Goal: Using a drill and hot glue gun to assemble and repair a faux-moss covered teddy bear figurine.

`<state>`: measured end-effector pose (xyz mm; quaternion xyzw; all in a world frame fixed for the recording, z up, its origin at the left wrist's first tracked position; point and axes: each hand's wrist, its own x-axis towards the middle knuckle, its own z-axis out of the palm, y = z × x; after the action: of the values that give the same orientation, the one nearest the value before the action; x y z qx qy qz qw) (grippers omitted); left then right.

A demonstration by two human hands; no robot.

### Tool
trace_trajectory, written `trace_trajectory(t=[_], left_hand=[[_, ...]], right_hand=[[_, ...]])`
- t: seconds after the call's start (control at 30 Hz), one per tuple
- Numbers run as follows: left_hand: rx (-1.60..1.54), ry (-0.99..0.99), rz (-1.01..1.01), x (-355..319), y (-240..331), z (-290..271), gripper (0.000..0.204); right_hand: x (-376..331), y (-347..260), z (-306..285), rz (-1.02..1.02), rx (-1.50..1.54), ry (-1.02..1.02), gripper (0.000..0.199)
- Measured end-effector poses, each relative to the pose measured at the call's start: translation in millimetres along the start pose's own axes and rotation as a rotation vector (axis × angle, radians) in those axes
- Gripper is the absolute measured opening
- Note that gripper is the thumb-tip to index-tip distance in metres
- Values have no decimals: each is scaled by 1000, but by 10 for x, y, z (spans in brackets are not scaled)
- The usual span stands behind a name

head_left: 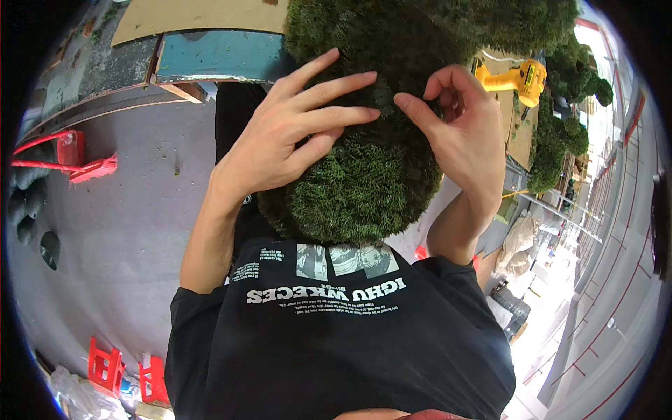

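Observation:
A large bushy mass of green foliage (350, 192) lies in front of my chest, with a rounded, brighter green lobe closest to me. My left hand (301, 119) rests over its left side, fingers spread and open, the fingertips touching the darker leaves. On the other side, my right hand (465, 133) is at the foliage with its thumb stretched toward the left fingertips. Its index finger is bent and apart from the thumb, and the other fingers are curled in. I see nothing held in either hand.
A yellow handheld power tool (532, 82) lies on the bench to the right, near more green bushes (553, 143). A teal-topped bench (220, 56) stands at the far left. A red brush (94, 169) and red stools (105, 367) are on the floor at left.

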<state>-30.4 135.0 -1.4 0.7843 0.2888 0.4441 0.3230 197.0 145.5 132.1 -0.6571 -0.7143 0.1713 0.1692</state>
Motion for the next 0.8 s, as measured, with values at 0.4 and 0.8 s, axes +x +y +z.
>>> trace_trajectory(t=[0.4, 0.8], left_hand=[[98, 304, -73, 180, -411, -484, 32], [618, 176, -218, 732, -1636, -573, 23]], right_hand=[[-10, -28, 9, 46, 71, 13, 32], [-41, 5, 37, 31, 64, 32, 30]])
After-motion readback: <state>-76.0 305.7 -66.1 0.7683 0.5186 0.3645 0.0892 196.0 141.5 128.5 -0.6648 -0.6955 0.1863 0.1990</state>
